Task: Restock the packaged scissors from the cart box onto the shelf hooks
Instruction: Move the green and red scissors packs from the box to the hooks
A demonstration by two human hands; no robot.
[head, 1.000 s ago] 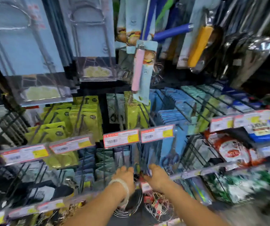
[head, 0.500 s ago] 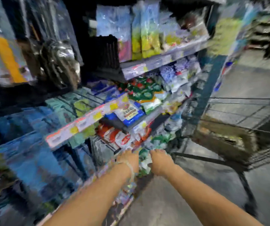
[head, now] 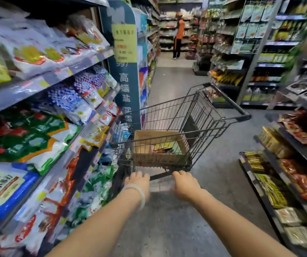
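Head view: cardboard box (head: 160,145) in cart (head: 204,115) holds flat colourful packets (head: 164,146).

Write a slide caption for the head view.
Both hands, left and right, reach toward the cart holding a cardboard box.

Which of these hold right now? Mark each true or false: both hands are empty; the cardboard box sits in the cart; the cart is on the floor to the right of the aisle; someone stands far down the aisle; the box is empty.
1. Neither the left hand nor the right hand holds a package. True.
2. The cardboard box sits inside the cart. True.
3. The cart stands against the right-hand shelves. False: it is beside the left-hand shelving.
4. A person in orange stands far down the aisle. True.
5. The box is empty. False: flat packages lie in it.
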